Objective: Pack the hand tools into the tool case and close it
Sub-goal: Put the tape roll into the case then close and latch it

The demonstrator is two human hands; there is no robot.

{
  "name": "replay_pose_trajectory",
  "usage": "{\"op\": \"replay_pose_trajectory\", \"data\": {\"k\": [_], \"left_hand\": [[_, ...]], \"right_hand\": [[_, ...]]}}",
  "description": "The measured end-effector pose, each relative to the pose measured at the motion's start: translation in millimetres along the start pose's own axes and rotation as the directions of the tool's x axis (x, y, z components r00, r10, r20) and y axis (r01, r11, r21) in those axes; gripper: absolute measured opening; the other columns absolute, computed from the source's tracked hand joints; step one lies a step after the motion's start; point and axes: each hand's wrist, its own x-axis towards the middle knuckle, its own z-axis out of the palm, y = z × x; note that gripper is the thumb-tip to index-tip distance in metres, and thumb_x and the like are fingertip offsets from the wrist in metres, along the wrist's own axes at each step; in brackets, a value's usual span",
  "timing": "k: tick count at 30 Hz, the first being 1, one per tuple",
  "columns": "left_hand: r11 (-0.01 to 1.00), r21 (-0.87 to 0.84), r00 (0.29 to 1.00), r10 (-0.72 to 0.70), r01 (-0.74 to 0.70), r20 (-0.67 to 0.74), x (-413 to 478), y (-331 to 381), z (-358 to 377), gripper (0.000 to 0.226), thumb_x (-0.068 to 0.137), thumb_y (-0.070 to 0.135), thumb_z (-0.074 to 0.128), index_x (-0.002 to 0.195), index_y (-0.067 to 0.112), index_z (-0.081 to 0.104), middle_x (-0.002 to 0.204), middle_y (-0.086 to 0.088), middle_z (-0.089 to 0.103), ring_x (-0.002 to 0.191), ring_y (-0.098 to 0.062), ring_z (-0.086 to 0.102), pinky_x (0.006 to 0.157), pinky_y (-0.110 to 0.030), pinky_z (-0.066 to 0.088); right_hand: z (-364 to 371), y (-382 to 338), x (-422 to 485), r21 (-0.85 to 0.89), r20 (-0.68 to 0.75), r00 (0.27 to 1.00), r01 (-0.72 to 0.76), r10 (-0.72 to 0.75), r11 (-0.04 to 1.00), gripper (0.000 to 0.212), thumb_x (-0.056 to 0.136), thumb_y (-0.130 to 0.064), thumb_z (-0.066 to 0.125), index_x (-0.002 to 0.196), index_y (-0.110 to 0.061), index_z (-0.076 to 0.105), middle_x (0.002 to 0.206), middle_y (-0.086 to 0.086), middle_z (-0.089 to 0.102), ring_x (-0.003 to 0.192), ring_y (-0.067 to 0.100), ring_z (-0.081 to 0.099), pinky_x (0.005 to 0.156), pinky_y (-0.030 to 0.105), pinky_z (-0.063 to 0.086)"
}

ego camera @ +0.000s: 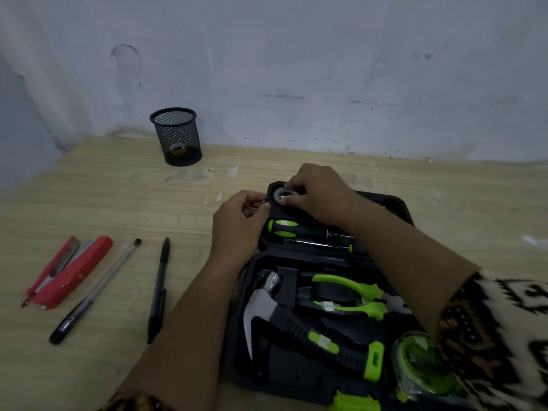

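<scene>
A black tool case (397, 203) lies open on the wooden table. Its near half holds a claw hammer (267, 304), green-handled pliers (350, 295) and a green tape measure (421, 363). The far half holds two green-and-black screwdrivers (284, 228). My right hand (317, 191) presses a small round roll of tape (280, 193) into the far left corner pocket of the case. My left hand (240, 221) grips the left edge of the far half beside that pocket. Most of the roll is hidden by my fingers.
Left of the case lie a red stapler (68, 271), a clear pen (98, 289) and a black pen (158, 289). A black mesh pen cup (177, 136) stands at the back near the grey wall. A green tool handle (353, 403) shows at the bottom edge.
</scene>
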Motion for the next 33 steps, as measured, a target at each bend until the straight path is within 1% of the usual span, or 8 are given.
{"op": "replay_pose_trajectory", "data": {"k": [7,13,19,22,24,26,29,33], "left_hand": [[1.0,0.011,1.0,0.007,-0.007,0.009,0.4,-1.5,-1.0,0.011,0.089,0.016,0.069,0.099,0.019,0.073,0.083,0.007,0.071,0.076,-0.007,0.065,0.064,-0.013,0.051],[0.999,0.035,1.0,0.007,-0.007,0.016,-3.0,3.4,-4.4,0.011,0.092,0.017,0.064,0.099,0.019,0.072,0.086,0.011,0.069,0.08,-0.003,0.064,0.063,-0.005,0.046],[0.996,0.079,0.992,-0.046,0.037,0.114,-11.7,16.2,-15.1,0.017,0.093,0.026,0.064,0.105,0.017,0.072,0.098,0.002,0.071,0.093,-0.014,0.066,0.078,-0.027,0.053],[0.971,0.237,0.99,-0.04,0.008,0.134,-14.5,26.4,-16.8,0.022,0.093,0.028,0.064,0.11,0.015,0.069,0.1,0.0,0.068,0.093,-0.016,0.063,0.075,-0.027,0.047],[0.944,0.328,0.986,-0.069,0.015,0.151,-14.6,33.6,-15.9,0.029,0.093,0.028,0.064,0.116,0.012,0.065,0.107,-0.004,0.066,0.097,-0.02,0.062,0.076,-0.026,0.043],[0.912,0.41,0.977,-0.115,0.032,0.181,-13.7,41.7,-13.9,0.033,0.094,0.029,0.064,0.118,0.007,0.064,0.113,-0.01,0.065,0.104,-0.027,0.061,0.081,-0.029,0.045],[0.855,0.519,0.962,-0.139,-0.003,0.236,-12.9,48.6,-12.4,0.025,0.096,0.027,0.061,0.086,0.005,0.066,0.093,-0.019,0.066,0.085,-0.03,0.059,0.072,-0.032,0.042],[0.809,0.587,0.967,-0.14,-0.013,0.213,-9.3,42.2,-13.9,0.04,0.097,0.023,0.057,0.061,0.008,0.049,0.064,-0.013,0.049,0.063,-0.028,0.047,0.056,-0.032,0.028]], "right_hand": [[11.5,-5.5,3.1,-0.004,-0.002,0.996,-0.087,0.087,0.996,0.038,0.094,-0.036,0.062,0.122,-0.011,0.069,0.118,0.012,0.053,0.109,0.03,0.052,0.085,0.036,0.045],[13.7,-3.9,-6.4,0.048,-0.002,0.994,-0.109,0.109,0.993,0.035,0.096,-0.034,0.058,0.126,-0.017,0.067,0.119,0.012,0.051,0.11,0.03,0.051,0.088,0.032,0.04],[-15.2,9.8,-45.6,0.37,0.053,0.983,-0.181,0.174,0.911,0.032,0.098,-0.024,0.057,0.125,-0.009,0.066,0.132,0.007,0.063,0.115,0.021,0.059,0.093,0.027,0.042],[-29.6,20.2,-67.2,0.254,-0.054,0.962,-0.247,0.269,0.935,0.029,0.098,-0.024,0.056,0.12,-0.009,0.067,0.124,0.009,0.065,0.098,0.023,0.06,0.083,0.027,0.042],[-37.9,30.9,-79.5,0.187,-0.159,0.913,-0.347,0.377,0.919,0.03,0.096,-0.023,0.055,0.115,-0.005,0.068,0.123,0.014,0.064,0.107,0.029,0.059,0.088,0.031,0.043],[-42.5,43.4,-91.8,0.138,-0.14,0.843,-0.502,0.519,0.854,0.027,0.094,-0.023,0.051,0.092,-0.001,0.066,0.123,0.024,0.062,0.106,0.036,0.058,0.082,0.034,0.046],[-43.5,53.4,-114.6,0.052,-0.028,0.736,-0.675,0.677,0.736,0.029,0.093,-0.026,0.052,0.076,-0.003,0.048,0.124,0.03,0.054,0.105,0.042,0.057,0.073,0.034,0.041],[-35.2,53.0,-124.6,0.1,0.058,0.736,-0.676,0.674,0.73,0.035,0.098,-0.019,0.047,0.066,-0.006,0.045,0.074,0.012,0.052,0.065,0.025,0.049,0.066,0.032,0.038]]}}
